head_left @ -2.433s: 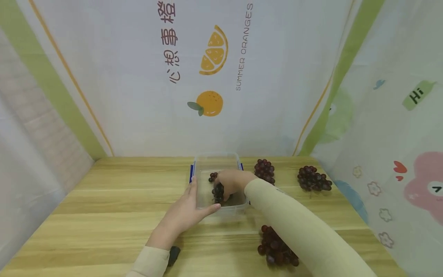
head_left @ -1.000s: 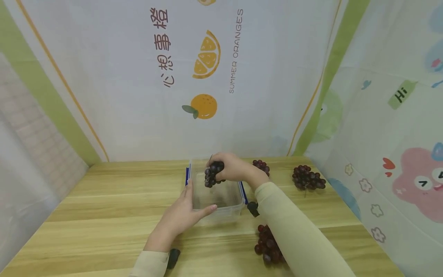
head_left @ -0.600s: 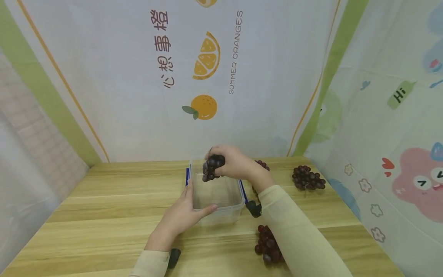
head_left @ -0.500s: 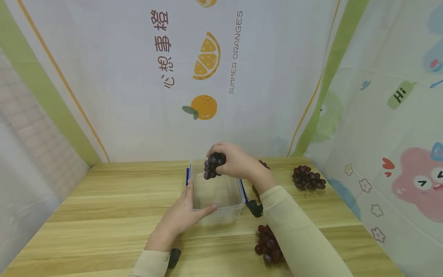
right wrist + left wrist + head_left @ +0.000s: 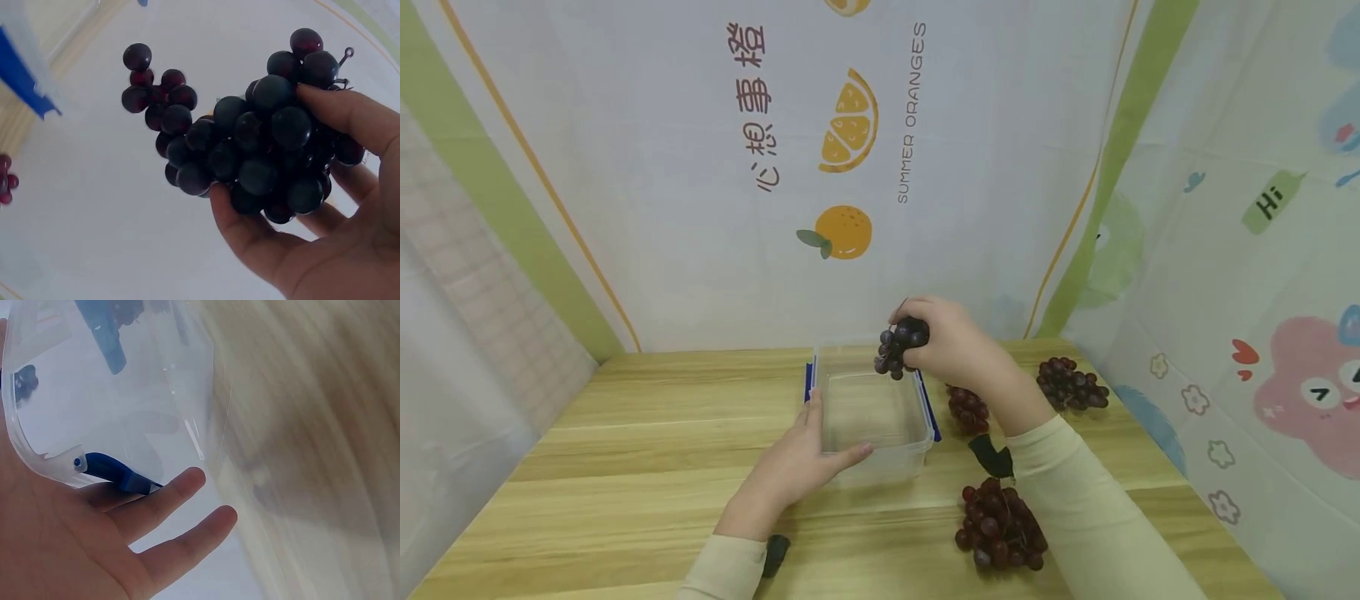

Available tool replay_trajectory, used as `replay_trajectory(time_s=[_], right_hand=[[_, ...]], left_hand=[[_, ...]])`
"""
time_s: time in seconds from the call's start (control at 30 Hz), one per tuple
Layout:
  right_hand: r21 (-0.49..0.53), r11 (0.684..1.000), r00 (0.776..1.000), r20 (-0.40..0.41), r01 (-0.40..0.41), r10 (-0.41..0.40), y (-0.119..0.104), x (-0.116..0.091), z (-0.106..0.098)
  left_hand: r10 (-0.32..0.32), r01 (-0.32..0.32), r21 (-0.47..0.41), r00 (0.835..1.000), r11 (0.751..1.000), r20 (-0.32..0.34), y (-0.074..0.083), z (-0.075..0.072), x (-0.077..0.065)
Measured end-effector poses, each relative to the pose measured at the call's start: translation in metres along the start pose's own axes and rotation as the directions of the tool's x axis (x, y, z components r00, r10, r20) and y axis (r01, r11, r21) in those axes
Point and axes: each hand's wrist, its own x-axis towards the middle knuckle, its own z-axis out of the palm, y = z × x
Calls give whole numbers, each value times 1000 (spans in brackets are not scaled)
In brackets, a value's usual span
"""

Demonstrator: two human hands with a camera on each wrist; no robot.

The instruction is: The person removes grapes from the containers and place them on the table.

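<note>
In the head view a clear plastic box (image 5: 887, 454) with blue side clips stands on the table without a lid, and no grapes show inside it. My left hand (image 5: 792, 467) rests against its front left corner, thumb along the front rim. The left wrist view shows two fingers (image 5: 172, 503) extended beside a blue clip (image 5: 119, 472). Above the box's right side, my right hand (image 5: 958, 354) holds a bunch of dark grapes (image 5: 902, 340). Thumb and fingers grip this bunch in the right wrist view, with a tail of smaller grapes (image 5: 159, 94) hanging off one end.
Three other bunches lie right of the box: a reddish bunch (image 5: 967, 410) beside it, a larger red bunch (image 5: 1000, 529) nearer me, and another bunch (image 5: 1071, 383) toward the far right. The wooden table (image 5: 647, 450) meets hanging printed cloths at the back and sides.
My right hand has lifted the dark grapes out of the box, then moved up and to the right with them. The left hand has stayed at the box's corner.
</note>
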Motion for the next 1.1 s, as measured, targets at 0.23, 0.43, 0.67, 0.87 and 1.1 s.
replay_trajectory(time_s=[0.23,0.43,0.67,0.87,1.1], right_hand=[[-37,998,999,-18,-45,45,13,-21,-17],[-71,994,995,-56,-82,79,20,-36,-29],[-108,987,989,-98,-120,110,26,-56,-42],[-136,979,980,-150,-155,134,40,-76,-50],[-160,964,966,-187,-211,181,63,-90,-58]], left_hand=[[3,-3,31,1000,1000,9,3,-2,-1],[13,-13,50,1000,999,4,1,-2,-1],[20,-21,52,1000,998,6,-1,-4,-2],[14,-15,48,1000,999,16,-3,-5,-1],[12,-13,41,1000,999,16,-4,-6,-1]])
